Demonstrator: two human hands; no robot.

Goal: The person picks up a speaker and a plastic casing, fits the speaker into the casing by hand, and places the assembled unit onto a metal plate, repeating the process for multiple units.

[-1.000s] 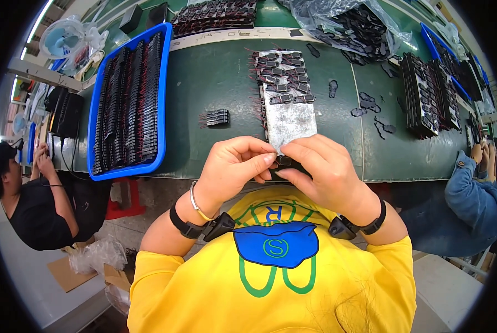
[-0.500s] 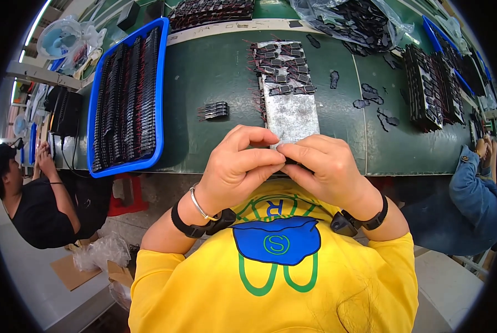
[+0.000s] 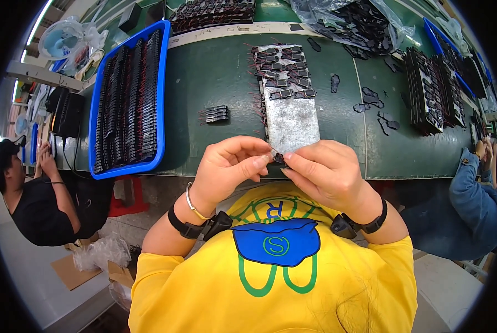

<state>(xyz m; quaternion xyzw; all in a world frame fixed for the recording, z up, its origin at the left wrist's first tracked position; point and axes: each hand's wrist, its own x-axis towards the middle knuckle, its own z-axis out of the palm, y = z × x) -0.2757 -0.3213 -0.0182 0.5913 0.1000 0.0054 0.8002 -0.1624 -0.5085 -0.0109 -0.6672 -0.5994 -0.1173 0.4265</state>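
Close to the table's front edge, my right hand (image 3: 329, 169) pinches a small black part (image 3: 280, 159) between thumb and fingers. My left hand (image 3: 232, 161) is curled at its left side, with thumb and index tips at the part and a thin wire; the exact contact is partly hidden. Just beyond my hands lies a silvery plate (image 3: 293, 122). Its far half carries rows of small black wired parts (image 3: 282, 72) with rectangular grey centres. To the left of the plate, a short row of similar black parts (image 3: 216, 114) rests on the green table (image 3: 193, 72).
A blue tray (image 3: 161, 100) packed with black wired parts stands at left. Loose black cut pieces (image 3: 372, 97) lie right of the plate, below a clear bag (image 3: 365, 25) of more. Stacked loaded plates (image 3: 426, 91) stand farther right. People sit on both sides.
My left hand has drawn slightly left and down, its thumb and index finger parting. The small black part now shows between my hands; the right hand keeps its pinch.
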